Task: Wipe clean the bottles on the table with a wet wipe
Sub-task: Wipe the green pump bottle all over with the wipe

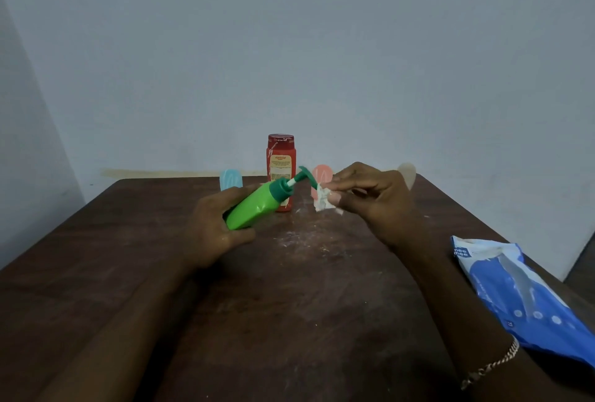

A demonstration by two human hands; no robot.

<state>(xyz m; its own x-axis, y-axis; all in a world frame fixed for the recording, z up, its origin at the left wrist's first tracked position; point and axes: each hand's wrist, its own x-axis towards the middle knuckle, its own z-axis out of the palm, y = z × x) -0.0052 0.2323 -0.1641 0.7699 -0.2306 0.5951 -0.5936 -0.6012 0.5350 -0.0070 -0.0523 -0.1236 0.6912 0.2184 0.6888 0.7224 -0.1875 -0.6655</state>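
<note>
My left hand (pixel 214 226) grips a green pump bottle (pixel 254 208) by its body, tilted with the dark green pump head (pixel 304 176) pointing up and to the right. My right hand (pixel 373 198) pinches a crumpled white wet wipe (pixel 323 199) just to the right of the pump spout. A red bottle (pixel 281 163) with a red cap stands upright behind the green one, partly hidden by it. A light blue bottle (pixel 231 179), a pink bottle (pixel 322 176) and a beige bottle (pixel 407 173) stand at the table's far edge, the pink and beige ones partly hidden by my right hand.
The dark wooden table (pixel 289 305) carries white smears and crumbs near its middle. A blue and white wet wipe pack (pixel 518 295) lies at the right edge. A plain wall rises right behind the table.
</note>
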